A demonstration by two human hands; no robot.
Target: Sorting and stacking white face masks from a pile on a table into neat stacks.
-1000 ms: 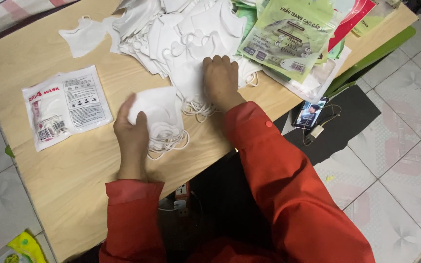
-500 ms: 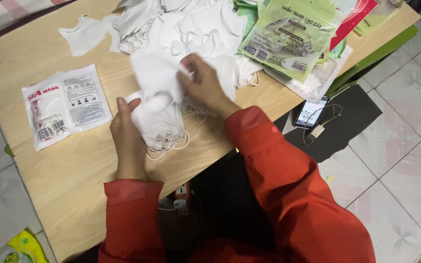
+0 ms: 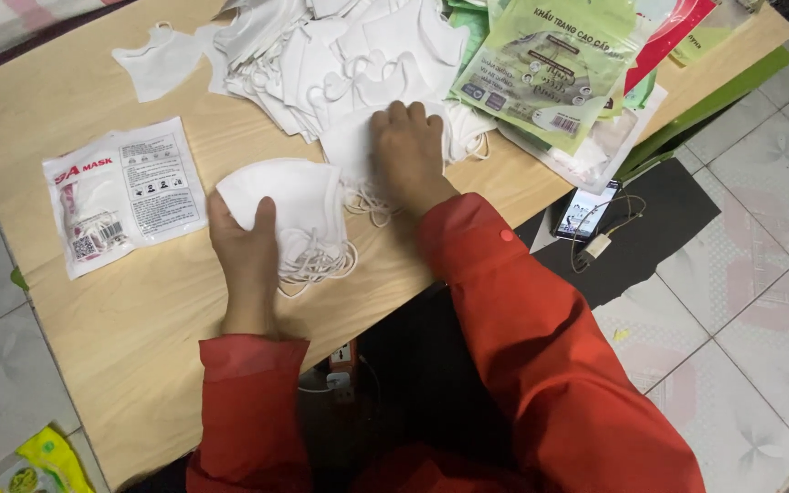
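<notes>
My left hand (image 3: pixel 247 248) grips a small stack of folded white face masks (image 3: pixel 289 205) on the wooden table (image 3: pixel 139 319), thumb over the top mask, ear loops trailing out at the right. My right hand (image 3: pixel 406 151) lies palm down on a white mask at the near edge of a big loose pile of white masks (image 3: pixel 340 55) at the back of the table. Both arms wear red sleeves.
A filled flat mask packet (image 3: pixel 123 194) lies left of my left hand. Green and red packets (image 3: pixel 554 64) are stacked at the back right. A single mask (image 3: pixel 157 62) lies apart at the back left. A phone with a cable (image 3: pixel 582 219) rests on a dark mat on the tiled floor.
My right hand carried a mask from the pile onto the stack under my left hand, then went back to the edge of the pile. My left hand stayed on the stack.
</notes>
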